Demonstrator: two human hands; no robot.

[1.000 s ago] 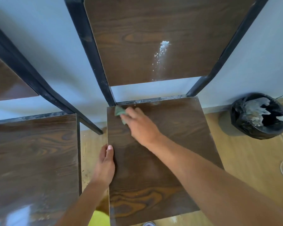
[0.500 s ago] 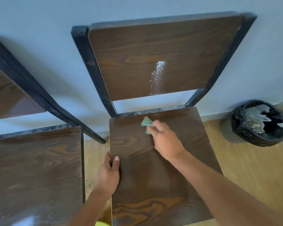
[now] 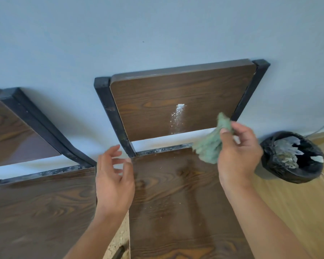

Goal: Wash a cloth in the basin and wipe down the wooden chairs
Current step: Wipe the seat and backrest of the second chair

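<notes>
A dark wooden chair with a black metal frame stands against the wall; its seat (image 3: 176, 193) is in front of me and its backrest (image 3: 157, 101) carries a white powdery streak (image 3: 177, 116). My right hand (image 3: 238, 156) is lifted above the seat's far right corner, shut on a crumpled green cloth (image 3: 209, 146) that hangs from its fingers. My left hand (image 3: 113, 176) hovers over the seat's left edge, fingers spread, holding nothing. The basin is not in view.
A second matching chair (image 3: 36, 208) stands close on the left with a narrow gap between the seats. A bin lined with a black bag (image 3: 292, 157) holding crumpled waste sits on the wooden floor (image 3: 297, 212) at the right. A pale blue wall (image 3: 157, 34) is behind.
My right hand lifted the cloth off the seat and moved right and up. My left hand let go of the seat's left edge and opened. The view tilted upward.
</notes>
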